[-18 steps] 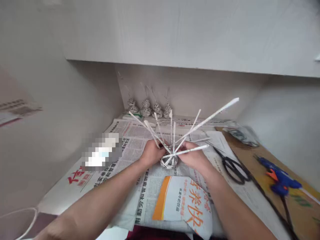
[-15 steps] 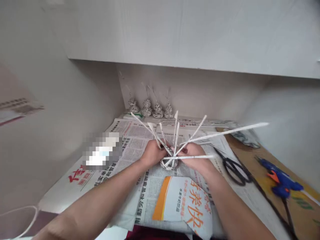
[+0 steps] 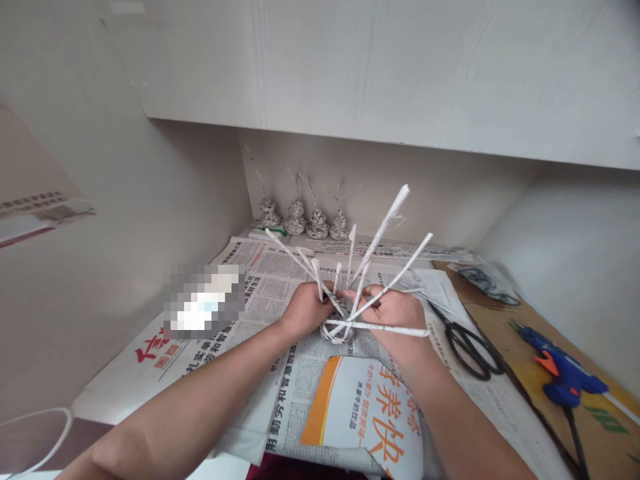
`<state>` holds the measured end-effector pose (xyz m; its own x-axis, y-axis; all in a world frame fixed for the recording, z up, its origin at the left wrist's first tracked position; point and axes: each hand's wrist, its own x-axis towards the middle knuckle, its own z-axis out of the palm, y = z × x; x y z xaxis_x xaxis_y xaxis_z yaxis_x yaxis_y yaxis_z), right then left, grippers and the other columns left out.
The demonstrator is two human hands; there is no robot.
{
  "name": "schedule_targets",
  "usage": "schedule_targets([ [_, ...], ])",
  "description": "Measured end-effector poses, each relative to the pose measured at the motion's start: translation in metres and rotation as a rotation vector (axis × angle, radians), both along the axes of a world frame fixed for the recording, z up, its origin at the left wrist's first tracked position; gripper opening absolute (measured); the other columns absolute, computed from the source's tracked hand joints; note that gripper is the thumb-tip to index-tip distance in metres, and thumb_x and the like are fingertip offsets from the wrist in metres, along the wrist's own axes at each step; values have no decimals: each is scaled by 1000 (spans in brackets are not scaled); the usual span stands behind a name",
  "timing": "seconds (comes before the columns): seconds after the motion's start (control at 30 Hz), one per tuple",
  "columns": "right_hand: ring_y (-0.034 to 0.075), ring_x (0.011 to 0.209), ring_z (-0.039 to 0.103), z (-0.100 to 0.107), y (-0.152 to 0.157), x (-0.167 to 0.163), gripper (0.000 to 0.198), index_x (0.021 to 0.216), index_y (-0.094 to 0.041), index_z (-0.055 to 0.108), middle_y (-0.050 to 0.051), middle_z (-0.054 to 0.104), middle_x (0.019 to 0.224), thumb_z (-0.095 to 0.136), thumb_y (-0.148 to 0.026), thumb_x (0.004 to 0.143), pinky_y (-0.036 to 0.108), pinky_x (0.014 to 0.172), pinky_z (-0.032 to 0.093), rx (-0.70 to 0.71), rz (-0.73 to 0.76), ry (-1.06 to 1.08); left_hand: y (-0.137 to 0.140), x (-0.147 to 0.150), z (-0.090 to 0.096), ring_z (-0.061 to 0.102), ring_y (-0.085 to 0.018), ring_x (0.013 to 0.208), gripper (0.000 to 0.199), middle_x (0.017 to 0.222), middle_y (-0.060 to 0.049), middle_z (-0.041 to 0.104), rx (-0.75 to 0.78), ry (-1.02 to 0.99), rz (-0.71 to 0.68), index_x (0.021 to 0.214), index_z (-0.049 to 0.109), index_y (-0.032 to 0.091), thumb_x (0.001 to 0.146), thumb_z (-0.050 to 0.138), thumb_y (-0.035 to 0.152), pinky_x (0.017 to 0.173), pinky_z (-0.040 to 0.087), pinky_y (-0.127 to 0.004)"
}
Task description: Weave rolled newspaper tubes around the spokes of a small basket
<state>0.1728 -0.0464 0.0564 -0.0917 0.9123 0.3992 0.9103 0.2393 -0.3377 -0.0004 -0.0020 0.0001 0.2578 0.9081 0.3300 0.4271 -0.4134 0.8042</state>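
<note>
A small round weave of rolled newspaper strips [image 3: 336,335] sits in front of me, with several white strips fanning upward from its rim. On its left side, my left hand [image 3: 306,310] is closed, gripping the weave, its fingertips partly hidden behind the strips. My right hand [image 3: 400,317] is closed on the other side, thumb and fingers pinched around the lower part of a long rolled paper strip [image 3: 384,227] that slants up and right. Another strip [image 3: 395,329] lies across the right wrist. The exact fingertip contact is partly covered.
Newspaper sheets [image 3: 240,300] and a printed carton piece [image 3: 350,400] cover the surface. Black scissors [image 3: 470,350] and a blue glue gun [image 3: 563,367] lie right. Several woven gourd shapes [image 3: 317,224] and a bundle of paper strips [image 3: 415,250] sit at the back.
The long strip swung from pointing right to standing steeply up and right. My right hand turned and rose slightly with it. My left hand stayed on the weave; the view shifted a little.
</note>
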Motion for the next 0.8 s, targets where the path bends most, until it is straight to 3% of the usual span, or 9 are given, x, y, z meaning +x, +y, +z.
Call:
schedule_targets([
  [0.07, 13, 48, 51, -2, -2, -2, 41, 59, -22, 67, 0, 63, 53, 54, -50, 85, 24, 50, 31, -28, 32, 28, 0, 0, 1, 64, -14, 67, 13, 70, -2, 71, 4, 35, 10, 76, 70, 16, 76, 58, 15, 62, 45, -21],
  [0.13, 13, 49, 54, -4, -4, -6, 44, 59, -21, 67, 1, 64, 54, 52, -50, 87, 23, 50, 33, -84, 108, 87, 0, 0, 1, 64, -15, 68, 13, 71, -2, 71, 10, 44, 9, 77, 71, 16, 76, 58, 14, 63, 45, -21],
  [0.23, 14, 58, 61, -6, -8, -10, 33, 89, -26, 75, 0, 72, 68, 49, -46, 89, 22, 55, 39, -141, 215, 178, 0, 0, 1, 64, -15, 69, 13, 74, -1, 72, 22, 16, -5, 78, 71, 16, 72, 61, 13, 64, 46, -21],
  [0.33, 16, 62, 63, -4, -8, -9, 32, 112, -31, 69, -1, 73, 73, 52, -43, 88, 24, 57, 40, -99, 106, 109, 1, 0, -1, 65, -15, 69, 14, 75, -1, 73, 27, 7, 4, 79, 72, 18, 73, 60, 13, 65, 47, -22],
  [0.43, 18, 59, 60, -3, -1, -4, 25, 92, -26, 72, 2, 70, 68, 49, -34, 87, 26, 54, 34, -130, -19, -106, 1, 0, -3, 67, -16, 73, 17, 77, -2, 73, 13, 13, 10, 81, 72, 19, 74, 58, 13, 67, 48, -22],
  [0.53, 19, 66, 60, -8, 9, 1, 24, 69, -22, 68, 5, 68, 69, 53, -31, 84, 27, 56, 33, -157, 36, -226, 1, 0, -4, 67, -16, 75, 19, 79, -2, 74, -1, 13, 1, 82, 72, 19, 73, 58, 12, 68, 49, -22],
  [0.63, 18, 74, 61, -18, 19, 4, 19, 69, -20, 67, 5, 69, 76, 55, -28, 83, 26, 64, 37, -147, 108, -132, 1, 0, -3, 67, -15, 74, 22, 79, -2, 74, -12, 29, -15, 85, 73, 20, 73, 56, 12, 68, 49, -21],
  [0.73, 18, 75, 63, -27, 27, 8, 10, 84, -20, 66, 4, 71, 84, 59, -26, 80, 26, 65, 40, -196, 76, 59, 1, -1, -3, 67, -15, 74, 27, 79, -1, 74, -25, 51, -51, 89, 75, 21, 74, 55, 11, 68, 49, -21],
  [0.8, 20, 83, 64, -31, 30, 10, 22, 97, -19, 64, 6, 71, 95, 63, -25, 76, 27, 69, 43, -162, 67, 147, 1, -1, -2, 67, -15, 74, 25, 79, -1, 74, -34, 59, -69, 90, 75, 21, 76, 56, 13, 68, 49, -21],
])
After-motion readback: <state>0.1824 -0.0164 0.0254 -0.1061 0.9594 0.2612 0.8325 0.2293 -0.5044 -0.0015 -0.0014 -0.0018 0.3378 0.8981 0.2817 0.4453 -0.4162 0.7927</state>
